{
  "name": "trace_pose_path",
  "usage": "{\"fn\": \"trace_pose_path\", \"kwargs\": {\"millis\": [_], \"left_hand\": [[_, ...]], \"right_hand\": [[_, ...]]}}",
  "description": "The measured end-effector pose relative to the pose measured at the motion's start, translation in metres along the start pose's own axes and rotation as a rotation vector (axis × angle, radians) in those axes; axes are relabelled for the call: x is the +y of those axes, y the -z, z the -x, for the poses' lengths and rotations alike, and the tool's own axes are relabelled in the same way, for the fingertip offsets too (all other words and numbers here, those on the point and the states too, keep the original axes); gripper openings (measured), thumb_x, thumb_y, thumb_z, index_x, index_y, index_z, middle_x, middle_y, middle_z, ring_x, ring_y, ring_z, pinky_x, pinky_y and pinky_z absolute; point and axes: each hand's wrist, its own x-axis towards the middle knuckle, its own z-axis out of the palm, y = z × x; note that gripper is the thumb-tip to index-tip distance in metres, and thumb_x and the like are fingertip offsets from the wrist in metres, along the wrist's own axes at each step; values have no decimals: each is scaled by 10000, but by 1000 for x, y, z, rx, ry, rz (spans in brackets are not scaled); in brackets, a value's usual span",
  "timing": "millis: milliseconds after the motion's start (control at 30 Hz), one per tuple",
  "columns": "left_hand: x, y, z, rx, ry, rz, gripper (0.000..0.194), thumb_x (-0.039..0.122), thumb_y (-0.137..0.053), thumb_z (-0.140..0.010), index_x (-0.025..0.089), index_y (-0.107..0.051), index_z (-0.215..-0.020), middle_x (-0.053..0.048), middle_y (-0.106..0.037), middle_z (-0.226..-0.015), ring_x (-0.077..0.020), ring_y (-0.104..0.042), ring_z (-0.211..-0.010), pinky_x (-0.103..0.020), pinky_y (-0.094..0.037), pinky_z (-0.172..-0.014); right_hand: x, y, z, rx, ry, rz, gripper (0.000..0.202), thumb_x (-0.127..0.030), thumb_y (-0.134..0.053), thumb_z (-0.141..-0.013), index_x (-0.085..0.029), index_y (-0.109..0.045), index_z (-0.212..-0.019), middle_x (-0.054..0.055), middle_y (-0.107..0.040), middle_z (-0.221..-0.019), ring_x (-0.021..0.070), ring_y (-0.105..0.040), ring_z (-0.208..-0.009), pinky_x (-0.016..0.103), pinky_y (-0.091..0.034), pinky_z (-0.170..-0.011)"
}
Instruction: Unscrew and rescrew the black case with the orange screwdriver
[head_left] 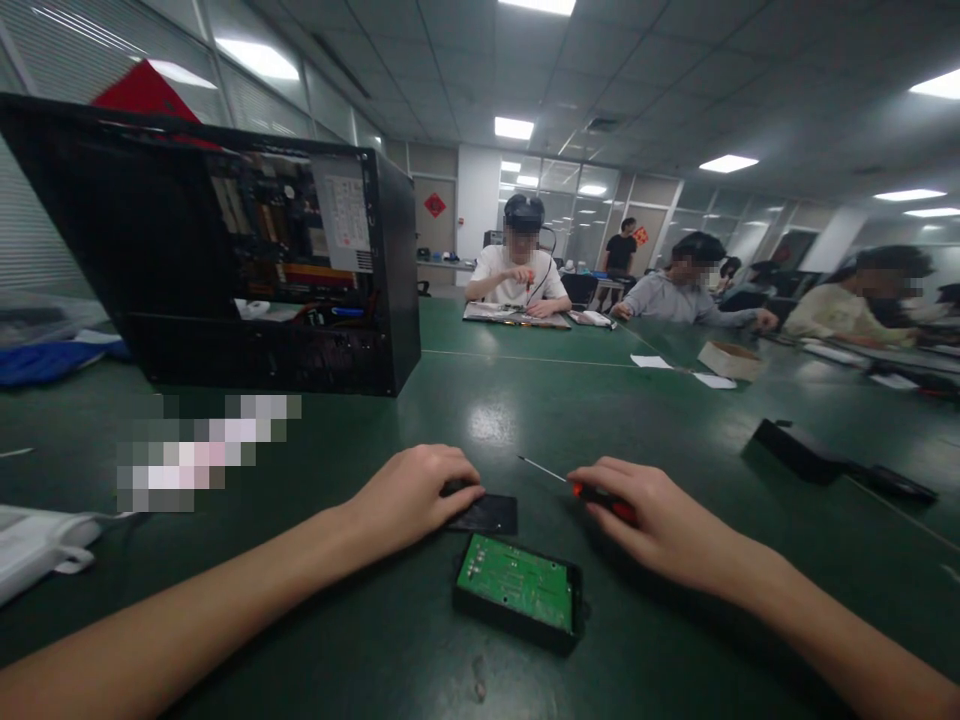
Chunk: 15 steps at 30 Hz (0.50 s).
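My left hand (431,490) is closed over the left end of a flat black cover (489,514) on the table, thumb on top and fingers at its far side. In my right hand (637,505) lies a screwdriver (600,495) with a black and red handle. Its thin metal shaft points left and away from me, just above or on the table; I cannot tell which. Between my hands and nearer to me, a black plastic case (517,615) sits with its top off. A green circuit board (517,582) fills it, and neither hand touches it.
An opened black computer tower (397,270) stands at the left on the green table (352,640). Black boxes with a cable (802,450) lie to the right, near an open cardboard box (729,360). A white object (45,545) is at the left edge. Several people sit across the table.
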Motion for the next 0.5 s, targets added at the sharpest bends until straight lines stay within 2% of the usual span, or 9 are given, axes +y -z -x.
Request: {"fn": "trace_pose_path", "kwargs": {"millis": [133, 333, 500], "left_hand": [[1, 4, 1, -11, -10, -66, 214, 340, -637, -1009, 202, -799, -1030, -74, -778, -1037, -235, -710, -988, -332, -527, -897], [8, 12, 2, -57, 15, -76, 190, 337, -661, -986, 191, -779, -1012, -72, -745, -1004, -236, -696, -931, -336, -512, -825], [19, 19, 2, -75, -79, 80, 207, 366, -675, -974, 190, -778, -1017, -70, -734, -1006, -224, -675, -940, -332, -507, -847]], "right_hand": [[0, 0, 0, -14, -30, 11, 344, -263, -499, -1021, -171, -644, -1320, 125, -682, -1179, 222, -670, -1030, 402, -551, -931], [-1, 0, -2, -45, -76, -8, 319, -279, -513, -1020, -172, -668, -1277, 120, -675, -1183, 230, -662, -1045, 405, -539, -933], [-2, 1, -2, -31, -81, -23, 317, -281, -537, -1014, -173, -673, -1280, 112, -668, -1176, 212, -661, -1006, 372, -542, -894]]}}
